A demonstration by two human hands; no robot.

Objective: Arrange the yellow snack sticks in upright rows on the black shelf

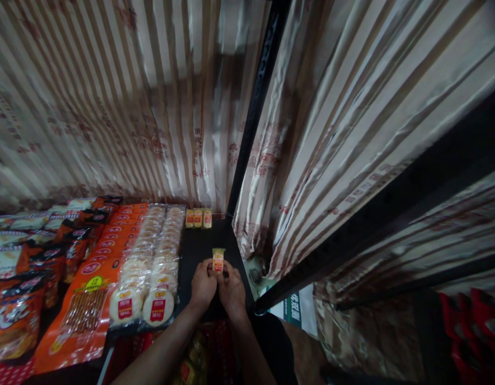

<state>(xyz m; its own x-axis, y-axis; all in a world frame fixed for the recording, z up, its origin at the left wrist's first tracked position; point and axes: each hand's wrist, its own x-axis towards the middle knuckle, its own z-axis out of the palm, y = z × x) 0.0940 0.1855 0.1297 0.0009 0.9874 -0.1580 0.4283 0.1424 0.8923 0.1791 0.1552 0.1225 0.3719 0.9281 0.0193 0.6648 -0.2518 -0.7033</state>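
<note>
Between my two hands, above the dark shelf, is a small yellow snack packet with a red and white label, held upright. My left hand grips its left side. From the right, my right hand closes on the same packet with bent fingers. Against the back of the shelf stand several similar yellow packets in a short row. Left of my hands lie two rows of round white crackers in clear wrappers with red labels.
Orange packs of snack sticks and orange snack bags fill the shelf further left. A black upright post stands at the back corner. Striped curtains hang behind. Below my forearms sit more yellow packets. Red packages are at far right.
</note>
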